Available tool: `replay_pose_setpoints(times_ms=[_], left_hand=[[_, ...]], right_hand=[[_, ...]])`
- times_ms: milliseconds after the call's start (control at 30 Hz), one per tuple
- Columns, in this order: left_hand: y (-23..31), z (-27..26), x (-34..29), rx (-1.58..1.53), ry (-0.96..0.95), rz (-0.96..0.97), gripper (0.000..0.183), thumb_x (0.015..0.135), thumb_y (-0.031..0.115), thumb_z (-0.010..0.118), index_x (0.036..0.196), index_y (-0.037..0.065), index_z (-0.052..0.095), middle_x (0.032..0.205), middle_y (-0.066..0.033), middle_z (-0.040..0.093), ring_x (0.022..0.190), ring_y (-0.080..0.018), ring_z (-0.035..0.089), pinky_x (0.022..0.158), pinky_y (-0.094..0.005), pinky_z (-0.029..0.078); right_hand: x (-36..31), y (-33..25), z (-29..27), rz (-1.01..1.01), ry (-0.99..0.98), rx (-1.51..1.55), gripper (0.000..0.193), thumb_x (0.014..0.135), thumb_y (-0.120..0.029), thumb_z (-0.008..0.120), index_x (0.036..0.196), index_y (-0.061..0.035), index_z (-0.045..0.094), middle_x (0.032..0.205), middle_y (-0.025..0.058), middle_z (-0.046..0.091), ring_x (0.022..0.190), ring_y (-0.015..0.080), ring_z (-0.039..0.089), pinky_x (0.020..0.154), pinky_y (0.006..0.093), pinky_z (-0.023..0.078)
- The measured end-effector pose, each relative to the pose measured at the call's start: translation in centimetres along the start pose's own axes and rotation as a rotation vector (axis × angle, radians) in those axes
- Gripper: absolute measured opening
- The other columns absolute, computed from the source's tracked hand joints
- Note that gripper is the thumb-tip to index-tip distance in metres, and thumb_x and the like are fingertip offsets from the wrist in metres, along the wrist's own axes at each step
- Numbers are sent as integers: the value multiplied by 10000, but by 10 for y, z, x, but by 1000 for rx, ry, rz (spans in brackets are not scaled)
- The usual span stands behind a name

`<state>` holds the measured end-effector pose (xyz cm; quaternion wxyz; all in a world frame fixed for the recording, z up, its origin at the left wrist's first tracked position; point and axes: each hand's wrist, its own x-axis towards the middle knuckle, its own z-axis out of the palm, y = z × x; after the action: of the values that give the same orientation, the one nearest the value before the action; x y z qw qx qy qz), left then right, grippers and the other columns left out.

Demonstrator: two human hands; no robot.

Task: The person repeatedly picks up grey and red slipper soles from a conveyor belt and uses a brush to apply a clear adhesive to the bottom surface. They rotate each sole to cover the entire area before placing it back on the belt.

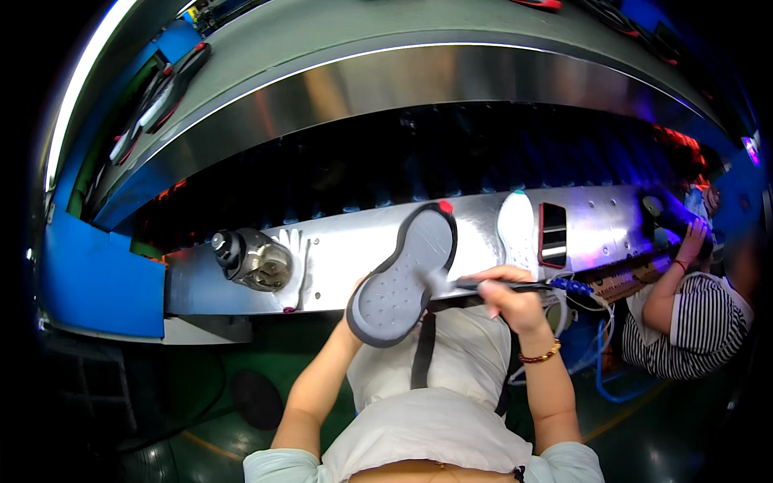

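A grey shoe sole (407, 266) with a black rim and a red tip is tilted in front of me, its dimpled face up. My left hand (349, 332) holds it at its near left edge; the fingers are mostly hidden beneath it. Closed around the black handle of a brush (467, 284) is my right hand (515, 304). The blurred bristles touch or hover just over the sole's right side; I cannot tell which. A blue coiled tube (570, 286) runs from the handle's end. Beyond the brush lies a white sole-shaped piece (516, 229) with a teal tip.
On the metal ledge (338, 274) are a dark-capped bottle (258, 262), a white glove (297, 262) and a phone (553, 235). Behind it curves a conveyor (386, 28) carrying several soles, including dark ones (179, 88) at left. At right, a co-worker in a striped top (713, 318) handles a dark sole.
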<state>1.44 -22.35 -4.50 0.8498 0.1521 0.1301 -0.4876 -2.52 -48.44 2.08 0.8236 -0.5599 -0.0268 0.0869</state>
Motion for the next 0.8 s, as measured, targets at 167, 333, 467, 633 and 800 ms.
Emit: replay_pose_setpoints(times_ms=[167, 333, 467, 633, 800], left_hand=[[-36, -24, -43, -214, -87, 95, 786, 733, 691, 299, 1336, 188, 261, 1339, -205, 257, 1180, -512, 234, 913, -661, 169], [-37, -29, -69, -188, 12, 79, 712, 746, 563, 392, 1317, 149, 294, 1326, -182, 299, 1146, -464, 327, 861, -611, 316], [-17, -33, -91, 192, 69, 146, 711, 732, 462, 490, 1301, 79, 302, 1304, -177, 342, 1083, -356, 459, 813, -589, 388], [35, 37, -117, 337, -135, 554, 745, 730, 519, 470, 1307, 89, 276, 1309, -191, 301, 1109, -400, 398, 827, -584, 391], [76, 148, -76, 281, -495, 681, 781, 727, 575, 450, 1313, 100, 250, 1315, -205, 260, 1134, -443, 336, 840, -579, 394]], right_hand=[[-8, 17, -32, -44, 434, 387, 167, 829, -53, 505, 970, 24, 553, 847, 96, 609, 480, 65, 456, 446, 175, 365], [-15, 34, -48, 26, 570, 486, 186, 818, -59, 530, 985, 20, 544, 902, 101, 608, 489, 65, 465, 448, 172, 369], [-16, 36, -66, -77, 666, 605, 195, 827, -70, 522, 1012, -11, 542, 856, 56, 600, 514, 66, 480, 446, 169, 390], [-21, 35, -78, -101, 762, 619, 208, 839, -127, 517, 1029, -46, 538, 769, 7, 584, 484, 60, 443, 419, 178, 345], [-20, 44, -83, -72, 755, 632, 187, 834, -136, 526, 999, -50, 545, 736, -3, 573, 478, 58, 442, 419, 176, 357]])
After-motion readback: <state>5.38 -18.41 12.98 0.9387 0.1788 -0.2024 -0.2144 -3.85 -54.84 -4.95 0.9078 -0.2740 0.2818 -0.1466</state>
